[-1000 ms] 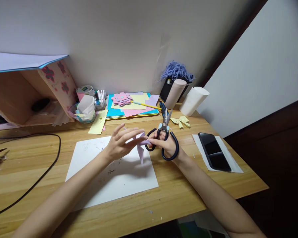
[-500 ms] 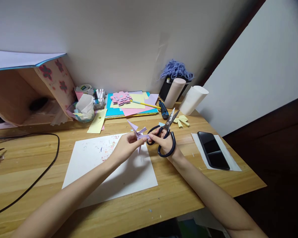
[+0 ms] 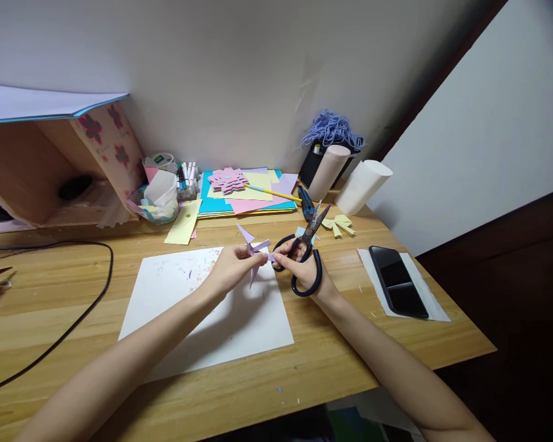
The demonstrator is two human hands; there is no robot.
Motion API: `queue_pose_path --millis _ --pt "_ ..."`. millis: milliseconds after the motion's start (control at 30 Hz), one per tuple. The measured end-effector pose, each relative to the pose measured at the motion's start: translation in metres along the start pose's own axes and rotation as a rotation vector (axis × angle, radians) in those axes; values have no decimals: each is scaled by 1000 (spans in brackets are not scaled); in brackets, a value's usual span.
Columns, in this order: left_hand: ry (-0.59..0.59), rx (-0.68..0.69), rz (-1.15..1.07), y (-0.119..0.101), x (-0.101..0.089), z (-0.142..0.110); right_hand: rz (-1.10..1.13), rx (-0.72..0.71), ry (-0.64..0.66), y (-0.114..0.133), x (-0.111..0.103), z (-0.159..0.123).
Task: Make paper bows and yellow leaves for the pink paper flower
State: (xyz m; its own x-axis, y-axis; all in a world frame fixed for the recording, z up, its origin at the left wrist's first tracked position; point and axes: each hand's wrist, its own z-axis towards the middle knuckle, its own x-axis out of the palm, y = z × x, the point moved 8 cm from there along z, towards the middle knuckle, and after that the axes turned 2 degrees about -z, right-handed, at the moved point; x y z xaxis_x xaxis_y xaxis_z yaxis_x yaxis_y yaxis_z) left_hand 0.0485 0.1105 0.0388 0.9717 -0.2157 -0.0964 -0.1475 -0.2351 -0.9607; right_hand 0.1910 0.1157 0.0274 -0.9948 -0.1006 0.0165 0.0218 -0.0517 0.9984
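Note:
A lilac paper cut-out (image 3: 247,234) with several pointed strips is pinched between the thumb and fingers of my left hand (image 3: 234,265), over the white sheet (image 3: 184,341). My right hand (image 3: 299,261) keeps hold of black-handled scissors (image 3: 309,236), their blades pointing up and away and slightly parted. Its thumb and fingertip also pinch the end of one lilac strip. Beyond the scissors a yellow paper cut-out (image 3: 338,224) with splayed strips lies on the table. Coloured specks and marks dot the white sheet.
At the back lie coloured papers (image 3: 246,207) with a pink paper flower (image 3: 228,179) and a pencil (image 3: 276,193). A box cutter (image 3: 306,204) and white roll (image 3: 364,187) stand right of them. A phone (image 3: 399,282) lies right, a black cable (image 3: 99,294) left.
The view has shifted slightly. My right hand's fingertips have slid a little on the lilac strip, and the scissors have tilted slightly. Both hands keep their holds.

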Motion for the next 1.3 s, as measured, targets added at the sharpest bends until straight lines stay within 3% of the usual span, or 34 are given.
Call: queue_pose_path --millis 67,133,300,433,700,1300 --pt "-56 18 -9 -2 -7 1 -42 10 -22 2 -3 0" --pt "-138 43 -32 -4 -18 3 -49 54 52 3 -1 -2" --pt "-314 137 -146 -17 -44 3 -75 145 567 7 27 -30" --pt "-384 199 -181 -26 -52 -2 -228 169 749 4 38 -50" --pt "-194 109 -95 -19 -25 -4 -300 178 646 -4 37 -45" --pt "-206 74 -63 -19 -25 -3 -261 149 497 -13 37 -39"
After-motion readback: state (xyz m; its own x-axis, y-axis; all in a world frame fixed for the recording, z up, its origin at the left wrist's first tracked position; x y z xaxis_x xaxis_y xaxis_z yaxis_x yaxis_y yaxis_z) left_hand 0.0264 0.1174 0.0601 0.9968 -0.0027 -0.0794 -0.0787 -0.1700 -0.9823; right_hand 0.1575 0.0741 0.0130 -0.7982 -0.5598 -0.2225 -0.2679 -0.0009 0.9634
